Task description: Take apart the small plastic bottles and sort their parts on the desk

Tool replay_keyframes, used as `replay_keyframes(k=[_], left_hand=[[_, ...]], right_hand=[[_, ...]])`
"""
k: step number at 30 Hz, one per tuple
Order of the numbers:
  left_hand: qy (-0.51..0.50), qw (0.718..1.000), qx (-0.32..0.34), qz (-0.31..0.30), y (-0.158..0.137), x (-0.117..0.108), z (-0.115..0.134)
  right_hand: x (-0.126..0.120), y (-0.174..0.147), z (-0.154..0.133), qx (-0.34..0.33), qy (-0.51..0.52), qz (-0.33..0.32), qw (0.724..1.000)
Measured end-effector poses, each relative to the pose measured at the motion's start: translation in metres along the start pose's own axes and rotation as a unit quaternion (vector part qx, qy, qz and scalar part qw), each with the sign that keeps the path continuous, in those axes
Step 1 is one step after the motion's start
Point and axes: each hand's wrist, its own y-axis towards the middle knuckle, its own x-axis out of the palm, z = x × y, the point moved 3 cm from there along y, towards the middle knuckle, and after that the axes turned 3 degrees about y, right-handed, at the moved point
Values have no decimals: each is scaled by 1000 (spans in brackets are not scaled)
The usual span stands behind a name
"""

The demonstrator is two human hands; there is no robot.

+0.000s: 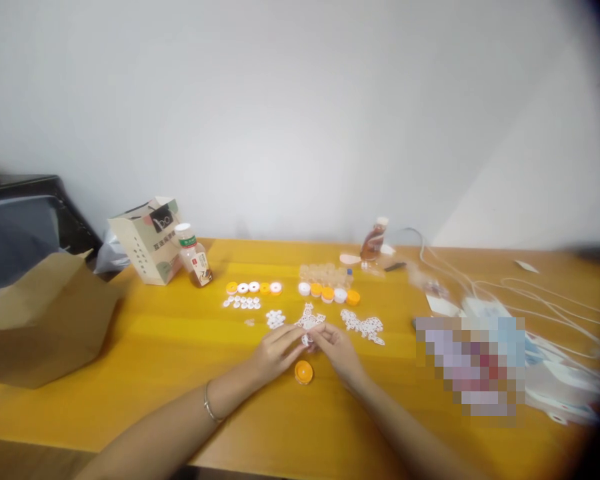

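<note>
My left hand (pixel 279 353) and my right hand (pixel 336 348) meet over the table, fingertips pinched on a small white piece (pixel 307 339) whose exact kind I cannot make out. Just below them lies an orange round cap (pixel 303 373). Behind the fingers spreads a pile of white cut-out pieces (pixel 309 313), partly hidden by my hands. More such pieces (pixel 363 325) lie to the right, and a cluster of small white discs (pixel 275 319) to the left. Farther back are a row of orange and white rings (pixel 254 287) and a row of orange and white caps (pixel 327 294).
Clear small containers (pixel 325 273) stand behind the caps. A drink bottle (pixel 194 257) and paper bag (pixel 153 243) are at back left, a brown paper bag (pixel 45 320) at far left. Another bottle (pixel 374 240) stands at back right. White cables (pixel 480 283) and a blurred-out package (pixel 467 367) occupy the right.
</note>
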Motion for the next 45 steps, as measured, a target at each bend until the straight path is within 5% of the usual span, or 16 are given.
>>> replay_keyframes(k=[12, 19, 26, 30, 34, 39, 45], left_hand=[[30, 999, 1, 20, 1, -1, -3], [72, 995, 63, -13, 2, 0, -7], [37, 999, 36, 9, -1, -5, -2], [8, 1000, -12, 10, 1, -4, -6], [-23, 998, -54, 7, 2, -2, -10], [-28, 998, -60, -1, 1, 0, -11], [-24, 998, -60, -3, 2, 0, -11]], right_hand=[[1, 2, -5, -64, -64, 18, 996], [5, 0, -7, -99, -110, 46, 988], [-29, 12, -12, -163, -219, 154, 949], [-37, 21, -9, -168, -269, 142, 938], [-34, 29, 2, -212, -363, 129, 898], [-36, 38, 15, -231, -450, 135, 852], [-39, 41, 22, -232, -489, 134, 830]])
